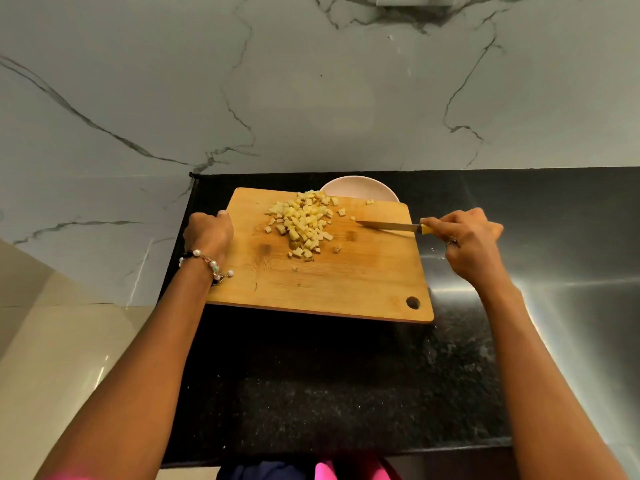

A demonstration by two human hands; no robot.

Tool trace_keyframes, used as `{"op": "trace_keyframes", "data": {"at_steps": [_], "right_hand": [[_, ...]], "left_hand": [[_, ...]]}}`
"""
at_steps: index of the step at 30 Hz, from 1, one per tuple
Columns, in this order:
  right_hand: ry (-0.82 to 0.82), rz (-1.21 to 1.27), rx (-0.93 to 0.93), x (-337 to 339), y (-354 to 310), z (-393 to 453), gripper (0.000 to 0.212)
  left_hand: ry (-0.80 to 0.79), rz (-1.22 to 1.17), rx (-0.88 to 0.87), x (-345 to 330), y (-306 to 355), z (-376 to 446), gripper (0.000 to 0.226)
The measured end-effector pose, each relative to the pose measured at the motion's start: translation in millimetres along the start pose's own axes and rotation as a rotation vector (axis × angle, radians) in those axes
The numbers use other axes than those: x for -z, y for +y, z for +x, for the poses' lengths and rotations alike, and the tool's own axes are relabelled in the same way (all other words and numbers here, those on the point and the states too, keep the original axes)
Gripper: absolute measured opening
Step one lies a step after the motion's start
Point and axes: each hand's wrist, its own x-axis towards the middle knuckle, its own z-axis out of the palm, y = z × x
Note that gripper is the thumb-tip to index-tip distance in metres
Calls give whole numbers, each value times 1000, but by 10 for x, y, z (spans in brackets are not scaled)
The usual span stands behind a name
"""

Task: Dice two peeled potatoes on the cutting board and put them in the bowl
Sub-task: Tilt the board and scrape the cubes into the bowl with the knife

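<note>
A wooden cutting board (346,285) lies on the black counter, its far edge over the rim of a white bowl (360,188). A heap of diced potato (304,223) covers the board's far middle, with a few loose cubes to the right. My left hand (207,233) grips the board's left edge, thumb on top. My right hand (464,237) holds a knife (388,226) by its yellow handle; the blade lies flat over the board, tip pointing left toward the heap. The inside of the bowl is mostly hidden behind the board.
The black granite counter (311,393) ends at a front edge near me and at a left edge beside the board. A marble wall (311,81) rises behind the bowl. A steel surface (571,271) lies to the right.
</note>
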Motion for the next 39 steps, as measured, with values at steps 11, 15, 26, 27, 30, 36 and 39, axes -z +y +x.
{"op": "trace_keyframes", "data": {"at_steps": [11, 15, 26, 27, 30, 36, 39], "right_hand": [[31, 66, -114, -97, -182, 310, 42], [-24, 249, 50, 34, -267, 30, 45], [93, 157, 134, -69, -331, -163, 41], [106, 150, 116, -89, -323, -154, 40], [128, 115, 57, -171, -296, -112, 40], [78, 120, -44, -267, -253, 66, 37], [69, 112, -68, -273, -217, 170, 35]], "left_hand": [[10, -10, -10, -14, 0, 11, 27], [-15, -11, 10, -68, 50, -16, 24], [-60, -46, -1, -155, 127, -134, 26], [-58, -47, -3, -151, 121, -136, 25], [-56, -43, -7, -154, 108, -141, 23], [-56, -30, -18, -206, 87, -147, 24], [-68, -29, -14, -232, 102, -138, 25]]}}
